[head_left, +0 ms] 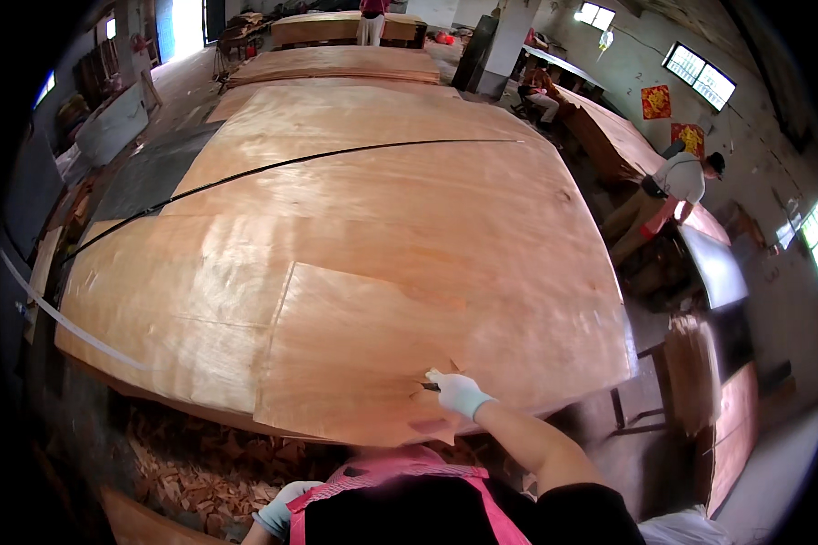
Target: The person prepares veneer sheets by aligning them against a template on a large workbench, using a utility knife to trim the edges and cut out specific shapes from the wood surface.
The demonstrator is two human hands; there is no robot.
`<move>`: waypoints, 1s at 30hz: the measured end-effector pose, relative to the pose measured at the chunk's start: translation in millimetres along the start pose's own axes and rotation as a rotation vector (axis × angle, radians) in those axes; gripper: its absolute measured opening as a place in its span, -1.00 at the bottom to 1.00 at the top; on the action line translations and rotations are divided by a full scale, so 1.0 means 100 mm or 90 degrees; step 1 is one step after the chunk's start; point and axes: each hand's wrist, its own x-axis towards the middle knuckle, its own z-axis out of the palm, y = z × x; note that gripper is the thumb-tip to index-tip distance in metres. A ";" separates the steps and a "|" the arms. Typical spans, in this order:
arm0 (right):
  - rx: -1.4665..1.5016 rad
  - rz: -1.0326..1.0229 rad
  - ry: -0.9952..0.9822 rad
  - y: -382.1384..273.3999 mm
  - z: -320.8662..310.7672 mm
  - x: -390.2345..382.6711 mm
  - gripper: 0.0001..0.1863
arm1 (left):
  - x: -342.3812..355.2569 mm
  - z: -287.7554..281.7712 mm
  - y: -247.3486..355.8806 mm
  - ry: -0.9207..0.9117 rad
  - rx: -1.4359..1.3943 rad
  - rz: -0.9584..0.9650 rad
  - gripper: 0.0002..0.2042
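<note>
A broad stack of thin wood veneer sheets [364, 200] spreads in front of me. On its near part lies a smaller veneer piece [336, 336], with a ragged, torn right side. My right hand [459, 392], in a white glove, is closed around a small dark tool [430, 387] over that torn side; the tool's kind is not clear. Beside it a small veneer flap sticks up. My left hand [286, 509], also gloved, hangs low by my pink apron [400, 468], away from the sheets. Its fingers are mostly hidden.
A long thin black strip [318, 158] crosses above the stack. Veneer scraps [204, 468] heap below the near edge. At the right, a person [673, 186] bends over another veneer pile; a second person [541, 91] sits farther back. Someone stands beyond the far stacks [336, 64].
</note>
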 end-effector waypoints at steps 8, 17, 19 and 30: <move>-0.027 -0.023 0.006 0.10 0.08 0.08 -0.39 | 0.45 0.22 0.03 0.077 0.106 0.027 -0.82; -0.028 0.019 -0.034 -0.05 -0.04 0.04 -0.48 | 1.39 0.03 -0.08 -0.190 0.470 0.037 -0.80; -0.027 0.019 -0.038 -0.02 -0.01 0.05 -0.48 | 1.43 0.03 0.02 -0.259 0.521 0.003 -0.79; -0.024 0.013 -0.008 -0.02 0.03 0.02 -0.47 | 1.50 0.29 0.33 -0.305 0.849 0.450 -0.74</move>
